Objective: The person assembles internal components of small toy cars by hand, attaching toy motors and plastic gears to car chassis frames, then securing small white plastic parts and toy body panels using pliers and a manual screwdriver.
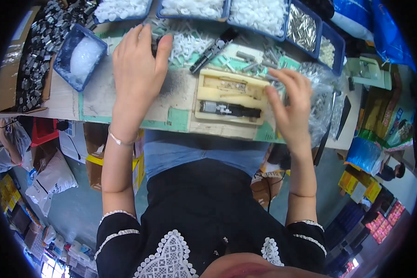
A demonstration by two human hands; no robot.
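My left hand (139, 62) is over the back of the bench with its fingers stretched forward and the thumb apart. A dark piece shows between thumb and forefinger; I cannot make out whether it is touched. At the right end of a cream moulded fixture (208, 96), my right hand (289, 99) is half curled, thumb and forefinger apart, with nothing visible between them. In the fixture's near slot lies a black housing with grey-white inner parts (229, 110). The far slot holds a few small metal bits. Behind it, a long black part (213, 49) lies slantwise.
White plastic pieces (190, 46) and grey tubes (264, 60) lie behind the fixture. Blue trays of white parts (257, 16) and metal pins (302, 30) line the back. A blue tub (78, 82) stands left, beside piled black-and-silver parts (39, 60). Clear plastic bags (322, 102) lie right.
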